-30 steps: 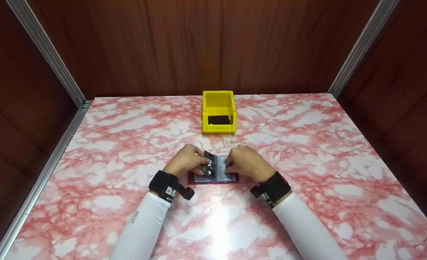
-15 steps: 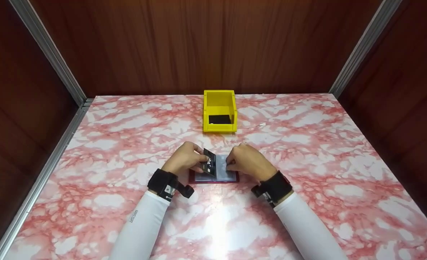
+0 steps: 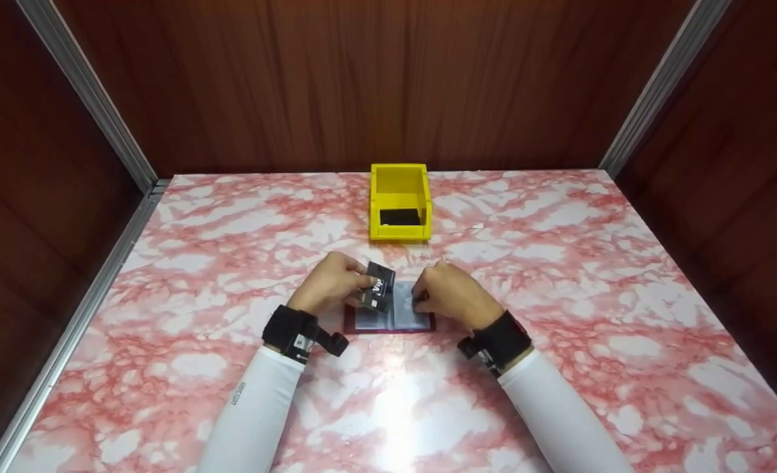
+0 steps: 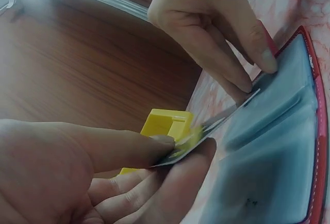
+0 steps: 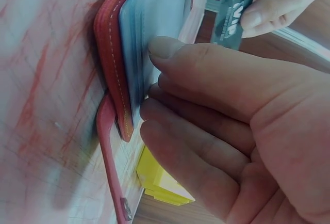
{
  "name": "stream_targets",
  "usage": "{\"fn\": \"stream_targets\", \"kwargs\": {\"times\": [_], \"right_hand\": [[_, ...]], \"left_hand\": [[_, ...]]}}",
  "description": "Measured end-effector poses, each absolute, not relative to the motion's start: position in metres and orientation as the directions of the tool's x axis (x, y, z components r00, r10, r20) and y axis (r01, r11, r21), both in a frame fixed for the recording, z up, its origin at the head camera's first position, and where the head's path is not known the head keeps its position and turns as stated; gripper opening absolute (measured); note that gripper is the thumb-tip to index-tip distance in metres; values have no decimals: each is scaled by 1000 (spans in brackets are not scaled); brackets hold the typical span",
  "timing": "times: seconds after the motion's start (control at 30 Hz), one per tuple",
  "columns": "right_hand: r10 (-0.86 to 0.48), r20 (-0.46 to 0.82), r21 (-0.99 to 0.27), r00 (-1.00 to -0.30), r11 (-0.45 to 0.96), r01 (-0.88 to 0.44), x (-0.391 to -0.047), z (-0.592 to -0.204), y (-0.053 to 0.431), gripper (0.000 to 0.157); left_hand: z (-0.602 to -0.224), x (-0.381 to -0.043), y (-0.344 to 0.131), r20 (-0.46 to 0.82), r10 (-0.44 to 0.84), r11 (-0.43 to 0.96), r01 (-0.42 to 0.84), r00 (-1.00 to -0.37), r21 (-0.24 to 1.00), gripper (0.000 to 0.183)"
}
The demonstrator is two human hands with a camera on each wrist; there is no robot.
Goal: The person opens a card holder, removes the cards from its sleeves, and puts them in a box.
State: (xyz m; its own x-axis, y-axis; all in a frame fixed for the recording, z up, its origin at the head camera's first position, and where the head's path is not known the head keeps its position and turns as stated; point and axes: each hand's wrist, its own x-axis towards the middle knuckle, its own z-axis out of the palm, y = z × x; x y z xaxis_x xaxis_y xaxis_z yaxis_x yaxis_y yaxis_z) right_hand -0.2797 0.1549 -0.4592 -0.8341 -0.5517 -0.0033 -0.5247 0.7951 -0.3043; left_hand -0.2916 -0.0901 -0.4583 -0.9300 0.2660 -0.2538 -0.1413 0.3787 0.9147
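My left hand (image 3: 332, 284) pinches a black card (image 3: 379, 286) printed "VIP" between thumb and fingers, tilted above the left half of an open card holder (image 3: 411, 320). This holder has a red stitched cover and clear plastic sleeves (image 4: 268, 182), and lies flat on the table. My right hand (image 3: 455, 292) grips its right side: in the right wrist view the thumb (image 5: 167, 47) presses on the sleeves while the other fingers curl at their edge. From the left wrist the card shows nearly edge-on, its far end overlapping the sleeves.
A yellow bin (image 3: 400, 233) stands behind the holder, a flat black item (image 3: 399, 217) lying inside. A red strap (image 5: 106, 154) with a metal snap sticks out from the holder. Brown wood-look panels (image 3: 388, 85) enclose the marbled red-and-white table (image 3: 230, 263).
My left hand has moved up and to the left with the card, which now stands higher and farther from the sleeves, its printed face turned more into view. The right hand stays nearly still.
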Motion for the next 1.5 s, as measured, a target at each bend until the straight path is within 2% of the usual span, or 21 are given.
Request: {"fn": "stream_targets", "kwargs": {"times": [0.2,0.53,0.8,1.07,1.3,1.5], "right_hand": [[-540,-1,-315,-841,799,-513,-280,-460,155,16],[-527,4,-344,-850,797,-496,-279,-461,155,17],[-529,4,-338,-849,798,-499,-279,-461,156,16],[-502,-5,-350,-865,811,-469,-280,-460,157,16],[-485,-16,-360,-874,819,-448,-281,-461,158,17],[-498,15,-372,-867,802,-467,-276,-462,157,12]], "left_hand": [[-455,-293,-96,-176,266,412,-53,-948,909,25],[-446,-295,-98,-205,229,396,-101,-952,913,28],[-445,-295,-100,-197,252,396,-85,-947,914,28],[-439,-297,-102,-97,290,411,33,-952,911,26],[-433,-303,-99,-69,284,425,61,-956,903,24],[-407,-317,-91,82,248,527,206,-965,824,26]]}}
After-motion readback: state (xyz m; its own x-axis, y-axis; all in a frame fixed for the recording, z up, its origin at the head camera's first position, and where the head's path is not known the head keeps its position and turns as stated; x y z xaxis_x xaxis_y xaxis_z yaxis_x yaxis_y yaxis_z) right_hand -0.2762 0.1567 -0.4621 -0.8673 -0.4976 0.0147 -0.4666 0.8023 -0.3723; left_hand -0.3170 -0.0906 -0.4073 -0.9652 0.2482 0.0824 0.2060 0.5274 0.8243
